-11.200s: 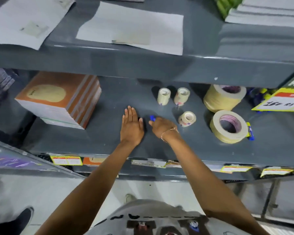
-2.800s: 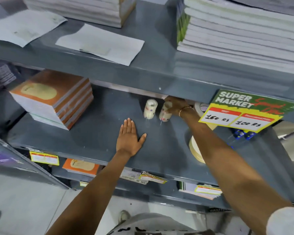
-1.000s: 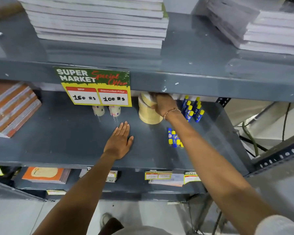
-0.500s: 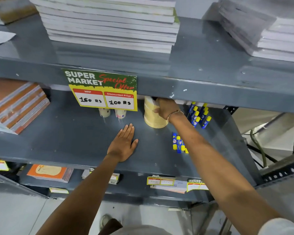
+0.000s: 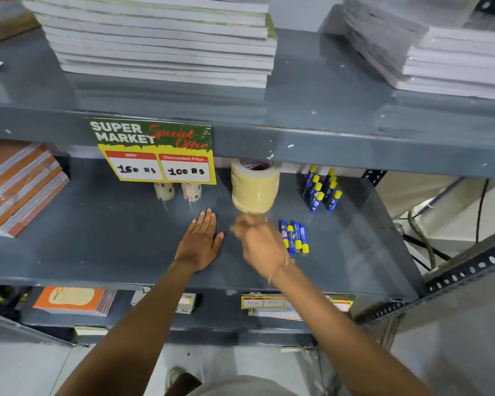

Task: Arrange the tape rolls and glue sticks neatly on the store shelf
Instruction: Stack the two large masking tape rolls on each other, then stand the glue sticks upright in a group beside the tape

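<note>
Your left hand (image 5: 198, 243) lies flat, palm down, fingers spread, on the grey painted metal shelf (image 5: 103, 238). Your right hand (image 5: 259, 241) is just beside it, smeared by motion blur; whether its fingers are open or curled cannot be told, and nothing can be made out in it.

Directly beyond your right hand stands a stack of wide beige tape rolls (image 5: 254, 187), cylindrical, matte paper-like surface, its top partly cut off by the front lip of the upper shelf (image 5: 326, 150). Beyond your left hand sit two small tape rolls (image 5: 177, 191), pale and glossy; their upper halves are hidden behind a printed price card (image 5: 157, 151) hanging from that lip.

Just to the right of your right hand, four blue glue sticks with yellow caps (image 5: 294, 237) lie side by side on the shelf, touching one another. Farther back and to the right, more glue sticks (image 5: 320, 190) stand upright in a tight cluster; the rear ones are partly hidden, so their count is uncertain.

Far left of your left hand, a pile of orange-covered notebooks (image 5: 17, 184) is cut off at the frame edge. White paper stacks (image 5: 160, 44) rest on the upper shelf.
</note>
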`<state>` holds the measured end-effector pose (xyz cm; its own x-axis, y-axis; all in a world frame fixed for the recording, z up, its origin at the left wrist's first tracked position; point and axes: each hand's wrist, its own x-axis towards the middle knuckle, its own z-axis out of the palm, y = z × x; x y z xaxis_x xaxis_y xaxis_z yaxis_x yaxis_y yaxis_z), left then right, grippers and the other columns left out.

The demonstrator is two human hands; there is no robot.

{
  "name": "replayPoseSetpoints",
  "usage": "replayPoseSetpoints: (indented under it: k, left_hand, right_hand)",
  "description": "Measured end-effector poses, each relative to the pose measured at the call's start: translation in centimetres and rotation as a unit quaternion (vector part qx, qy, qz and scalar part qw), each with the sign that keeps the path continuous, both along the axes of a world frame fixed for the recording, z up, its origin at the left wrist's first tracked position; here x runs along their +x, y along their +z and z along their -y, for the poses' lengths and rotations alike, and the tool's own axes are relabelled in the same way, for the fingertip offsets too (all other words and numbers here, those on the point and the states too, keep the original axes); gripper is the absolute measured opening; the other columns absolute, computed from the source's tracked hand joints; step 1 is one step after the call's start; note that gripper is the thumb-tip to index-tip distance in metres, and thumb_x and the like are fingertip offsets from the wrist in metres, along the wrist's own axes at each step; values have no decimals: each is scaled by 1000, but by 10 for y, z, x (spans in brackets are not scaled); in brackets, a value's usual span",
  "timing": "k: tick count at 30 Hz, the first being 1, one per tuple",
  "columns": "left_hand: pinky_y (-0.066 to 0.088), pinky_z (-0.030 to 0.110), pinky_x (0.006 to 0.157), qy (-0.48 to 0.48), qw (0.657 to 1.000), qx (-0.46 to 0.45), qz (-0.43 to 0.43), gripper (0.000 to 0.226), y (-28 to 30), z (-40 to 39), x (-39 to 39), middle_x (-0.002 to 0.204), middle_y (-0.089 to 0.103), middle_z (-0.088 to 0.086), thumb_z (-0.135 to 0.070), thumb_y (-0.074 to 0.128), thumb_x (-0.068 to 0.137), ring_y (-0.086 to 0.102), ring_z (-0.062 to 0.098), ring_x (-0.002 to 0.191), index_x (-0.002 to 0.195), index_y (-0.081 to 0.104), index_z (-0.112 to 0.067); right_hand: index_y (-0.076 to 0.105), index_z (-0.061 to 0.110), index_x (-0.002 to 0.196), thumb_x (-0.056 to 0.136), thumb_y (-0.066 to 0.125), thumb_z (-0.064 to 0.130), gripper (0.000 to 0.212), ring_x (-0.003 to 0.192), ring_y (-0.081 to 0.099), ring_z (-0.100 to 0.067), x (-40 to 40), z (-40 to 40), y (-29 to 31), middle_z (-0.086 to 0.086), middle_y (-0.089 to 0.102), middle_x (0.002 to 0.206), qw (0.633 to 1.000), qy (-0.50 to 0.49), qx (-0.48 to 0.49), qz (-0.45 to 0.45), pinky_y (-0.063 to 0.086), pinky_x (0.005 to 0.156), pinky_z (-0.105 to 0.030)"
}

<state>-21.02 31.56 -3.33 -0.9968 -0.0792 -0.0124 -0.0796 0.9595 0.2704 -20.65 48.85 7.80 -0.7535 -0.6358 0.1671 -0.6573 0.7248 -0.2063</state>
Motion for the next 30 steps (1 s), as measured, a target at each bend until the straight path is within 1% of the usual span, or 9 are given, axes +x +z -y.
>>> replayPoseSetpoints:
  k: [3,6,8,11,16,20,25,27,30]
  left_hand:
    - [-6,37,121,56,997,35,37,67,5,-26,-6,159,-6,19,-41,19,101,-10,28,148,148,-1,3]
    - [-7,37,121,76,996,40,32,69,5,-52,-12,159,-7,21,-42,17,101,-10,29,148,147,-3,5]
    - [-7,38,120,105,993,44,30,71,5,-67,-16,158,-6,23,-43,19,100,-9,31,147,146,-3,6]
    - [-4,39,121,141,989,43,20,73,3,-80,-20,158,-5,24,-44,20,99,-7,33,147,146,-3,7]
    - [0,38,121,137,990,17,-16,73,-3,-77,-15,158,2,25,-45,20,99,0,33,148,147,1,7]
    - [1,38,121,136,990,8,-26,73,-4,-78,-15,157,4,26,-44,21,99,2,34,148,147,4,8]
    - [3,39,122,141,990,-2,-24,73,-5,-81,-16,157,4,26,-45,21,98,3,34,148,147,3,7]
    - [3,39,122,142,989,-5,-31,74,-4,-81,-16,157,4,26,-45,21,98,3,34,147,147,3,7]
    - [3,39,121,141,990,-4,-29,73,-3,-81,-15,157,5,25,-45,22,98,4,34,148,147,3,7]
  right_hand:
    - [66,17,114,86,54,2,35,113,57,-27,17,-37,-29,-3,62,124,993,-99,-20,55,52,88,-35]
    - [67,9,109,91,52,10,24,109,60,-33,-5,-79,-35,-14,62,119,953,-285,-56,90,52,84,-37]
    - [64,3,112,93,52,20,28,113,58,-36,-22,-101,-36,-20,60,121,931,-340,-28,129,49,90,-38]
    - [59,-1,118,93,56,30,40,117,56,-36,-34,-108,-39,-22,54,127,919,-348,28,183,46,97,-38]
    - [63,-2,110,89,54,8,26,112,57,-39,-41,-105,-48,-20,54,123,915,-374,26,151,51,90,-40]
    - [66,-2,98,85,53,8,21,101,62,-45,-52,-127,-39,-26,68,106,909,-397,-22,127,52,81,-39]
    - [73,3,80,79,65,10,11,85,67,-43,-69,-156,-15,-25,74,85,892,-415,-173,54,53,72,-37]
    - [71,-1,81,79,64,7,11,84,66,-43,-82,-159,-16,-26,73,86,886,-425,-174,57,53,73,-37]
    - [66,-5,87,84,62,9,15,93,63,-44,-99,-156,-31,-27,71,93,887,-419,-153,117,50,78,-37]
